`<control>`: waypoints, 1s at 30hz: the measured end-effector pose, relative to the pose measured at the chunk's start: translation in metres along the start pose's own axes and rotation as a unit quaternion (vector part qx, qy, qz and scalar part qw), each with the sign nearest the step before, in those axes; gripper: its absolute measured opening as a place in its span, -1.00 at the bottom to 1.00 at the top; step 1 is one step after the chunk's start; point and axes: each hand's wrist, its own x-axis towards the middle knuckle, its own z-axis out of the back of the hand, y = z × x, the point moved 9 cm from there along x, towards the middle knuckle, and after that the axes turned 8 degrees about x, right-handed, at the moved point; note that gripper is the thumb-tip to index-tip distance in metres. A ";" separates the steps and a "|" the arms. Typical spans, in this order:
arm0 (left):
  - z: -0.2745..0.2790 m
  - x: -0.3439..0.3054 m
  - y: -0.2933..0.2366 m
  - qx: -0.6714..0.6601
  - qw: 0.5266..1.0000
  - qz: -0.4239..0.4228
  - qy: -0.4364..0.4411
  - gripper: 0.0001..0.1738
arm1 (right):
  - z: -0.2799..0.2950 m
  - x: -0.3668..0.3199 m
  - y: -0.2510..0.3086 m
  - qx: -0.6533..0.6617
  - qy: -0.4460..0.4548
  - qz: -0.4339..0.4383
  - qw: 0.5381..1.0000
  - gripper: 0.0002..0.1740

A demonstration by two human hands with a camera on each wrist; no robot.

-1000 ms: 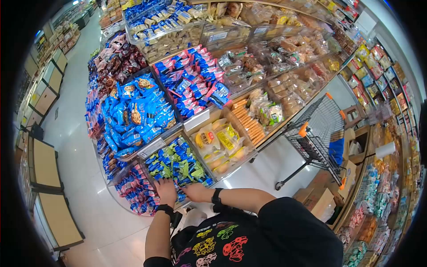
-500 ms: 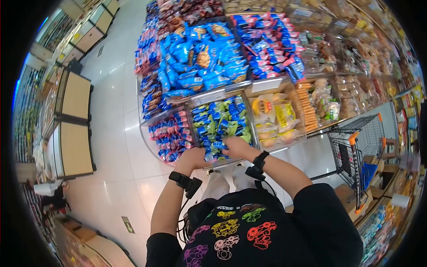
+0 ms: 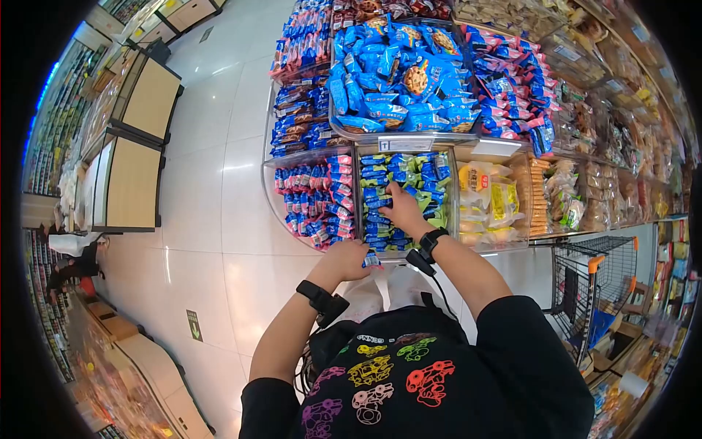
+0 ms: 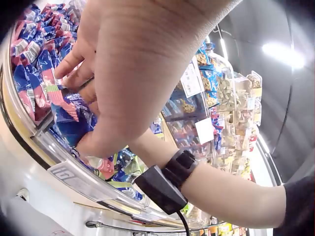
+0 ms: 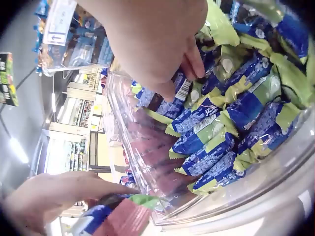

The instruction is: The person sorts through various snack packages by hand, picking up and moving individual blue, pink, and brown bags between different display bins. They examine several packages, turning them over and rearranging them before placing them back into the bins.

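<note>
My left hand (image 3: 344,261) is at the front rim of the bins, holding a blue-and-pink snack packet (image 3: 371,259) between thumb and fingers. In the left wrist view the same packet (image 4: 74,118) shows a striped pink end. My right hand (image 3: 402,208) reaches into the bin of blue-and-green snack packets (image 3: 431,175). Seen from the right wrist, its thumb and fingers pinch a blue-and-green packet (image 5: 165,101) beside the clear divider. Several others (image 5: 206,142) lie in rows below it. A bin of blue-and-pink packets (image 3: 311,194) adjoins on the left.
Large blue cookie bags (image 3: 409,80) fill the raised bin behind. Yellow-labelled packs (image 3: 490,194) sit in the bin to the right. A shopping cart (image 3: 592,278) stands further right. Tiled floor (image 3: 212,175) runs along the left, with wooden-fronted cabinets (image 3: 131,183) beyond.
The head view has swung, so the bins sit further right. My right hand has moved deeper into the blue-and-green bin, away from my left hand, which stays near the front rim with its packet.
</note>
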 end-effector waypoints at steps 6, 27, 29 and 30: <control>0.003 0.001 -0.004 -0.076 0.997 -0.007 0.006 -0.42 | 0.002 -0.006 -0.008 0.083 -0.022 -0.002 0.996 -0.49; -0.025 0.054 -0.029 -0.020 0.992 -0.026 0.119 -0.40 | 0.088 -0.070 0.021 -0.237 0.094 -0.037 0.966 -0.71; -0.033 0.044 -0.034 -0.047 0.987 -0.033 0.150 -0.35 | 0.078 -0.053 0.038 -0.166 0.080 -0.035 0.982 -0.71; -0.038 0.043 -0.035 -0.036 0.987 -0.033 0.151 -0.32 | 0.073 -0.046 0.045 -0.095 0.063 -0.037 0.993 -0.71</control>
